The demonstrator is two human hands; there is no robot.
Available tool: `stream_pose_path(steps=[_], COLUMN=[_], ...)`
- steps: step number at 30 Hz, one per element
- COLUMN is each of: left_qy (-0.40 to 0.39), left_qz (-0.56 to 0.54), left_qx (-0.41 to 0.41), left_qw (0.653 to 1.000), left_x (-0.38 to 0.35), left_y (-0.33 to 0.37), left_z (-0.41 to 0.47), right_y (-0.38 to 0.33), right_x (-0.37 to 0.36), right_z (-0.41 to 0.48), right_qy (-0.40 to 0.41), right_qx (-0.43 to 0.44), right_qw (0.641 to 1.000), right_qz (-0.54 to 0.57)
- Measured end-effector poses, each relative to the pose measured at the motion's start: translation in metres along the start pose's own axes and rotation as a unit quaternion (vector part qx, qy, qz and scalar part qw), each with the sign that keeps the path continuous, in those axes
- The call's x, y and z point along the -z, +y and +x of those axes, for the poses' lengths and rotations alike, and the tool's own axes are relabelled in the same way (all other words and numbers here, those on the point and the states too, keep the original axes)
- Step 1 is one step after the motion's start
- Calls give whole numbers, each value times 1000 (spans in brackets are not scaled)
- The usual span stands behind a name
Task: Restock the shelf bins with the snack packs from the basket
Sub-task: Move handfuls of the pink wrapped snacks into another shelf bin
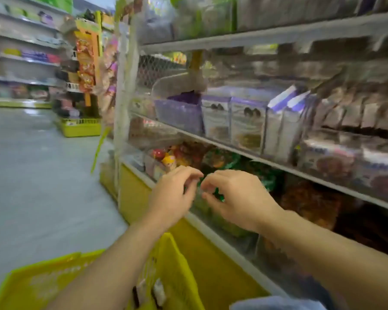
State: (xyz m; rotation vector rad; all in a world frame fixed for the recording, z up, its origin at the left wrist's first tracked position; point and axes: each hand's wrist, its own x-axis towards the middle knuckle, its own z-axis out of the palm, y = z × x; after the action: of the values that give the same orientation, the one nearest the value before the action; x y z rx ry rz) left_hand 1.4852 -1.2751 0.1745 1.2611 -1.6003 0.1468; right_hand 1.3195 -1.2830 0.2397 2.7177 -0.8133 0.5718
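Observation:
The frame is motion-blurred. Both my hands reach over the clear-fronted bin (227,229) on the bottom shelf, which holds green snack packs (226,161). My right hand (238,198) has curled fingers, and its thumb and fingers pinch a small green snack pack (218,195). My left hand (171,194) is just to its left with its fingers curled down towards the same pack; whether it grips the pack is unclear. The yellow-green basket (61,278) sits below my left forearm at the bottom left, and its contents are blurred.
The shelf above carries a purple bin (179,113) and purple-and-white boxes (246,124). Red and yellow packs (166,157) lie left of the green ones, brown packs (309,200) to the right. Another yellow basket (81,128) stands on the aisle floor (36,171).

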Motion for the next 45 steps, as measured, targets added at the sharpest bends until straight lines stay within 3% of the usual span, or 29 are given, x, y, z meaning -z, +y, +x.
stream_pose_path(steps=[5,9,12,16,22,25,28,33,36,39,43,45], left_qy=[-153,-259,-314,-380,-376,-347,-315,-343,-320,-270,-236,-236], left_qz=[62,88,93,114,139,131,123,42,-15,-82,-97,-89], left_qx=[182,314,404,481,581,611,627,637,632,636,580,573], left_qw=[969,909,854,781,708,699,702,689,705,718,774,780], left_x=[18,18,9,-15,-54,-72,-88,-98,-88,-67,-41,-32], left_y=[-103,-171,-211,-250,-282,-284,-282,-279,-283,-287,-296,-299], left_z=[-113,-189,-238,-298,-343,-356,-362,-356,-350,-340,-320,-313], right_y=[-46,-66,-67,-62,-70,-78,-82,-82,-78,-79,-82,-81], right_x=[-150,-260,-328,-398,-475,-497,-513,-515,-504,-490,-476,-473], right_z=[7,4,-4,-20,-32,-33,-35,-42,-39,-33,-27,-24], right_qy=[-165,-357,-446,-498,-464,-456,-482,-525,-533,-435,-404,-404], right_qx=[12,7,-39,-123,-193,-208,-232,-239,-230,-229,-261,-265], right_qw=[984,926,884,845,851,856,833,799,785,805,766,744], right_qz=[73,124,136,152,155,122,138,168,217,333,426,462])
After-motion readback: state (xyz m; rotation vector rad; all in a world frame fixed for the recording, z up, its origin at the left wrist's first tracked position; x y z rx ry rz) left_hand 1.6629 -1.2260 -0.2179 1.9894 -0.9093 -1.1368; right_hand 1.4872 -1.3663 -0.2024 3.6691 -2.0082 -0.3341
